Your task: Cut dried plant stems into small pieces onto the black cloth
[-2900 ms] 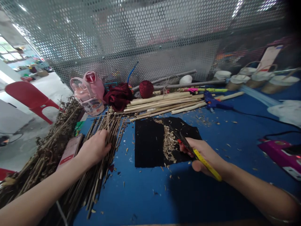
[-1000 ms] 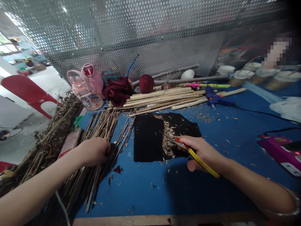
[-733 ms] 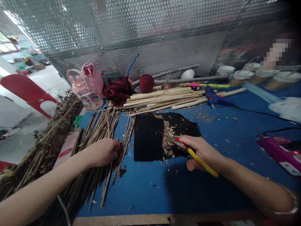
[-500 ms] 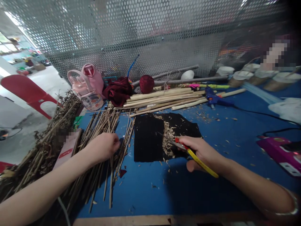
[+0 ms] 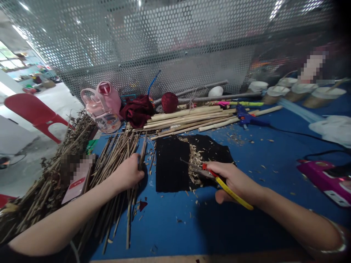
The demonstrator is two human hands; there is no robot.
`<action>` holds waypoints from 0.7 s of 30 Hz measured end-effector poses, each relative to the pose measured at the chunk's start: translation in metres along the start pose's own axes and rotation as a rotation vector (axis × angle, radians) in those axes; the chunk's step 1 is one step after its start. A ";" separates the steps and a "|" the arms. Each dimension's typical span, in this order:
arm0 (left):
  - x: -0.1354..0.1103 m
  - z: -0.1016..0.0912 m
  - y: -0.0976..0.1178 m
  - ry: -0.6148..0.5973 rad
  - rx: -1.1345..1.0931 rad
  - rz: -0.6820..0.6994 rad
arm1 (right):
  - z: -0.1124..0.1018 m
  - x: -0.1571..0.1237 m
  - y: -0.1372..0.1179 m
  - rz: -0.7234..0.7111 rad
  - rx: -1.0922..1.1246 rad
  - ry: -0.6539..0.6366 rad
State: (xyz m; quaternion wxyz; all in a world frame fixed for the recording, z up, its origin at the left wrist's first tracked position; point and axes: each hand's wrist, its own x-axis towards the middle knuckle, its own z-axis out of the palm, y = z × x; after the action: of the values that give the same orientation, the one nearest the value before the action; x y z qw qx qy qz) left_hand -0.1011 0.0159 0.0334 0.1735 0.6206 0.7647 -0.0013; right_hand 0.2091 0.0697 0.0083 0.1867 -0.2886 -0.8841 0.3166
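My left hand (image 5: 128,172) is closed around a few thin dry sticks (image 5: 143,146) at the right side of a heap of brown stalks (image 5: 109,175). Its fingertips are partly hidden. In my right hand (image 5: 233,182) are pruning shears (image 5: 226,190) with yellow and red handles. Their metal blades point left over a black cloth (image 5: 172,164). Small pale wood chips (image 5: 195,157) lie in a strip down the cloth, beneath and around the blades.
Peeled sticks (image 5: 189,118), a dark red ball (image 5: 169,102) and dark red fabric (image 5: 138,110) lie at the back. A blue glue gun (image 5: 248,118) sits right of them. Pink bottles (image 5: 102,107) stand left. A magenta power strip (image 5: 326,180) is at right, below several paper-topped cups (image 5: 323,96).
My left hand has lowered slightly onto the thin sticks at the heap's right side and drawn them together. My right hand keeps the shears over the chips, nearly still.
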 end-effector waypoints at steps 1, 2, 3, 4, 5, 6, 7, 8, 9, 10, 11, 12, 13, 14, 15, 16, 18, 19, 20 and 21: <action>0.000 -0.001 0.000 0.023 -0.074 -0.017 | 0.000 0.000 0.000 -0.003 0.000 -0.005; 0.000 -0.002 0.001 0.034 -0.172 -0.046 | 0.000 0.000 0.001 -0.004 -0.002 -0.009; 0.001 -0.002 0.001 0.031 -0.293 -0.084 | 0.001 0.000 0.001 -0.005 -0.006 -0.010; 0.002 -0.002 0.002 0.012 -0.426 -0.127 | 0.001 0.000 0.001 -0.002 -0.012 -0.010; 0.003 -0.002 0.002 -0.014 -0.557 -0.166 | 0.001 0.000 0.001 0.001 -0.019 -0.009; 0.004 -0.002 0.003 -0.040 -0.665 -0.192 | 0.001 0.000 0.001 0.005 -0.026 -0.009; 0.006 -0.001 0.004 -0.056 -0.735 -0.202 | 0.001 0.001 0.001 0.006 -0.031 -0.010; 0.007 0.001 0.006 -0.060 -0.771 -0.200 | 0.001 0.001 0.001 0.006 -0.034 -0.013; 0.008 0.002 0.008 -0.053 -0.794 -0.193 | 0.001 0.001 0.001 0.003 -0.035 -0.015; 0.009 0.003 0.011 -0.038 -0.825 -0.187 | 0.000 0.000 0.001 0.000 -0.035 -0.017; 0.009 0.005 0.015 -0.017 -0.876 -0.186 | 0.000 0.000 0.001 -0.003 -0.035 -0.018; 0.009 0.006 0.020 0.009 -0.949 -0.188 | 0.000 0.000 0.000 -0.003 -0.033 -0.017; 0.009 0.007 0.026 0.038 -1.040 -0.190 | -0.001 0.000 0.000 -0.001 -0.031 -0.012; 0.007 0.008 0.032 0.062 -1.127 -0.185 | -0.001 0.000 0.000 0.002 -0.026 -0.001; 0.005 0.010 0.038 0.084 -1.198 -0.181 | -0.001 0.000 0.001 0.007 -0.019 0.015; 0.003 0.011 0.043 0.093 -1.258 -0.174 | -0.001 0.000 0.001 0.013 -0.011 0.037; -0.004 0.015 0.052 0.067 -1.363 -0.204 | 0.000 0.000 0.003 0.033 -0.002 0.085; -0.008 0.017 0.055 0.049 -1.413 -0.224 | 0.000 0.000 0.004 0.049 -0.006 0.109; -0.013 0.019 0.056 0.037 -1.455 -0.261 | 0.001 0.000 0.005 0.064 -0.012 0.129; -0.019 0.021 0.057 0.040 -1.493 -0.286 | 0.001 0.000 0.006 0.078 -0.018 0.149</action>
State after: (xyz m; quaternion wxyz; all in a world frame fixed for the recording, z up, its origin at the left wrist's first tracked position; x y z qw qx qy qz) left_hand -0.0381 0.0068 0.0304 0.5317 0.2332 0.6384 0.5053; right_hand 0.2112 0.0730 0.0033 0.2371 -0.3473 -0.8586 0.2933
